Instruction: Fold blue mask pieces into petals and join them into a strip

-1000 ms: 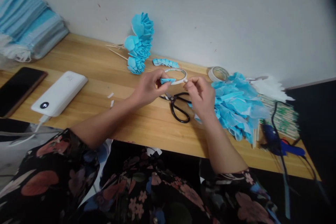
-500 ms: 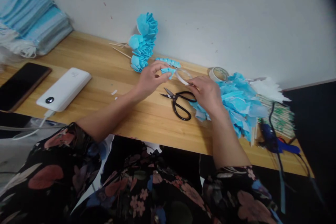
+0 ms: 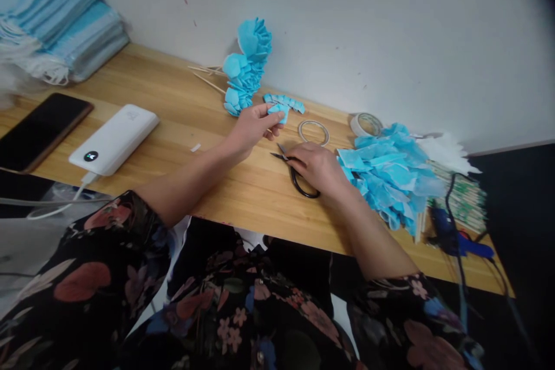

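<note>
Between the thumb and fingers of my left hand [image 3: 251, 130] is a small folded blue fabric piece [image 3: 280, 111], raised over the table. My right hand [image 3: 318, 167] lies over the black-handled scissors [image 3: 295, 183], fingers closed about the pivot and upper handle. It hides part of them; the blade tips point left toward my left hand. Just beyond my right hand, a narrow tape roll [image 3: 300, 132] lies flat. A row of folded blue pieces [image 3: 284, 102] sits behind my left hand, near the wall.
Blue fabric flowers [image 3: 245, 72] on sticks lie at the back. A blue fabric pile [image 3: 392, 170], wide tape roll [image 3: 359, 125], bundled sticks [image 3: 466, 196] and blue glue gun [image 3: 474, 245] are right. Left are a power bank [image 3: 115, 139], phone [image 3: 43, 130] and blue masks [image 3: 65, 17].
My right hand has let go of the narrow tape roll, now on the table, and moved down-left onto the scissors. My left hand still holds the blue piece. The view has shifted slightly.
</note>
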{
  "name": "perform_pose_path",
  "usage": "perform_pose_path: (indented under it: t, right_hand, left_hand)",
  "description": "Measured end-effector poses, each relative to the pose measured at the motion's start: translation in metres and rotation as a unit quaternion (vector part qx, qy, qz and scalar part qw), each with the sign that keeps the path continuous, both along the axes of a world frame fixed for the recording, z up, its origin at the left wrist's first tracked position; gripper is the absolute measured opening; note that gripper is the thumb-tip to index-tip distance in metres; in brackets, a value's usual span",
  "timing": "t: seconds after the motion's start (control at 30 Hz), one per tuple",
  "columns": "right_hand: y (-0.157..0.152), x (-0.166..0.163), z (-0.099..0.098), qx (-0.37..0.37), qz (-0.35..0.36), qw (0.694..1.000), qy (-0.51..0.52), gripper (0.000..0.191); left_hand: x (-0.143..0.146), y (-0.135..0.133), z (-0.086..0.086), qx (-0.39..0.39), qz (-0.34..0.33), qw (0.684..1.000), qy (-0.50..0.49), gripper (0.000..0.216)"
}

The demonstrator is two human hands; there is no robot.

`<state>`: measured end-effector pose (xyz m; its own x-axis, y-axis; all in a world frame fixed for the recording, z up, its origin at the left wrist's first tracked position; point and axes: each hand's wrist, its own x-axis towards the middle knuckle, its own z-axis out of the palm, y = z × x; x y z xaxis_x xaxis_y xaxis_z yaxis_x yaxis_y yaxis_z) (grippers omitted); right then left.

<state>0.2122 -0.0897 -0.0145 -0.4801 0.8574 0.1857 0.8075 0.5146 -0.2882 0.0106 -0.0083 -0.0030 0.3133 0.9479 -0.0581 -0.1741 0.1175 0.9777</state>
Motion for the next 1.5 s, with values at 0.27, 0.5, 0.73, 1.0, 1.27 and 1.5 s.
perform_pose_path:
  t: [0.27,0.5,0.73,1.0,1.27,1.5]
  right_hand:
    - [0.006,-0.004,-0.009,-0.008,-0.061,0.997,0.052,0.017]
    - [0.011,-0.001,-0.023,-0.038,-0.166,0.964,0.203,0.014]
    - [0.0,-0.004,-0.02,0.08,-0.231,0.913,0.325,0.022]
    - [-0.018,-0.013,0.005,0.219,-0.19,0.936,0.201,0.029]
    - [-0.014,-0.012,-0.003,0.274,-0.125,0.942,0.149,0.026]
    - [-0.009,-0.014,-0.006,0.355,-0.072,0.919,0.156,0.018]
  left_hand:
    - [0.0,-0.004,0.005,-0.022,0.004,1.0,-0.006,0.025]
    - [0.0,-0.004,0.002,-0.04,-0.017,0.999,-0.023,0.025]
    - [0.005,-0.01,-0.001,-0.069,-0.082,0.994,-0.013,0.027]
    - [0.009,-0.018,-0.005,-0.072,-0.12,0.99,0.02,0.028]
    - [0.013,-0.026,0.0,-0.081,-0.131,0.988,0.03,0.028]
    - [0.011,-0.029,0.006,-0.084,-0.125,0.988,0.034,0.028]
